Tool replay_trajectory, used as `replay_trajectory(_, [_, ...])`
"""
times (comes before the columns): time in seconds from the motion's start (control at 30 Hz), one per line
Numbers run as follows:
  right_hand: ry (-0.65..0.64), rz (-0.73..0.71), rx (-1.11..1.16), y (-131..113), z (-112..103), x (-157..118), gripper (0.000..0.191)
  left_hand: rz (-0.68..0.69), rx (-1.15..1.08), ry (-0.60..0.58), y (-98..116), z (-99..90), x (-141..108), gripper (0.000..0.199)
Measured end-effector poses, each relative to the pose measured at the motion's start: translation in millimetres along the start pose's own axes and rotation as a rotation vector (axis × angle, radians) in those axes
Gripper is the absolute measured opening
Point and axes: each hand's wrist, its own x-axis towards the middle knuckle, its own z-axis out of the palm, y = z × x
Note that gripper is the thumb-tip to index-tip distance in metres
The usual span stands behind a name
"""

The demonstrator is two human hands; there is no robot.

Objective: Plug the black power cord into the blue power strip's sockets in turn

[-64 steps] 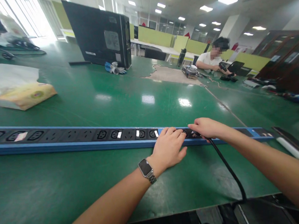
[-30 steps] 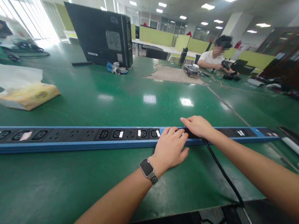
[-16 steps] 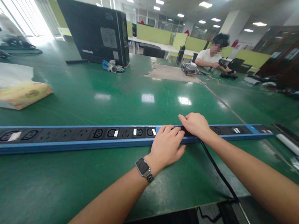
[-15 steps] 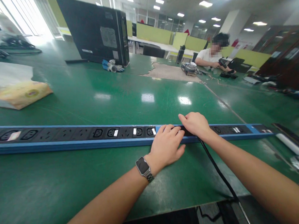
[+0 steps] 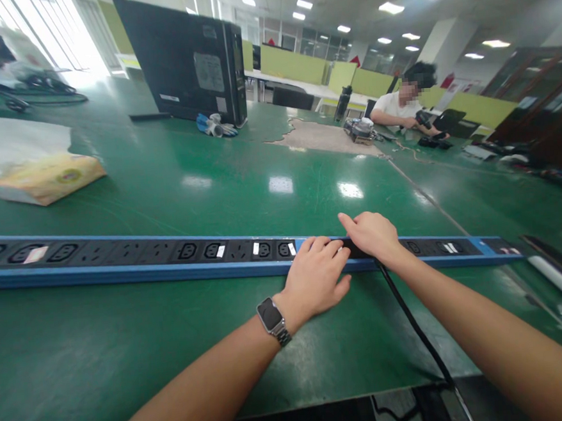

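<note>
A long blue power strip (image 5: 239, 270) with black sockets lies across the green table. My left hand (image 5: 318, 269), a watch (image 5: 272, 319) on its wrist, lies flat on the strip with its fingers stretched over the top. Just right of it, my right hand (image 5: 373, 233) is closed over the strip's black middle part. Its thumb side points left; most of its fingers are hidden beneath the hand, so what they grip cannot be made out. A thick black cable (image 5: 411, 320) leaves the strip under my right wrist and hangs over the near table edge.
A tissue pack (image 5: 62, 178) is at the left. Farther back stand a black computer case (image 5: 184, 70) and a pair of gloves (image 5: 216, 125). Across the table a person (image 5: 399, 109) handles a dark object. A white roll (image 5: 557, 276) lies near the strip's right end.
The whole view has shifted slightly, with things appearing a little farther right. Both hands keep nearly the same places on the power strip.
</note>
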Motion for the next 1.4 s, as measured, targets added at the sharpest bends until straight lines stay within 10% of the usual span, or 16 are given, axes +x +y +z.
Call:
replay_trajectory(0.23, [-0.191,-0.009,0.909,31,10,12,0.062,-0.052,-0.076,0.067,1,0.1,0,0.026])
replay_trajectory(0.43, [0.044,-0.064,1.342,44,25,7,0.056,-0.119,-0.44,-0.086,31,3.6,-5,0.03])
replay_trajectory(0.6, [0.165,-0.114,1.419,44,36,7,0.062,-0.561,-1.29,-0.347,57,25.3,15,0.051])
replay_trajectory(0.77, [0.252,-0.097,1.517,51,37,9,0.061,-0.741,-1.795,-0.24,62,43.2,36,0.043])
replay_trajectory(1.03, [0.219,-0.06,1.449,46,32,8,0.064,-0.765,-2.009,-0.195,60,52.9,36,0.052])
replay_trajectory(1.27, [0.235,-0.013,1.427,47,35,10,0.061,-0.32,-2.12,-0.407,82,4.6,53,0.035])
replay_trajectory(1.4, [0.28,-0.034,1.376,45,38,9,0.059,-0.429,-2.021,-0.213,83,-5.0,49,0.033])
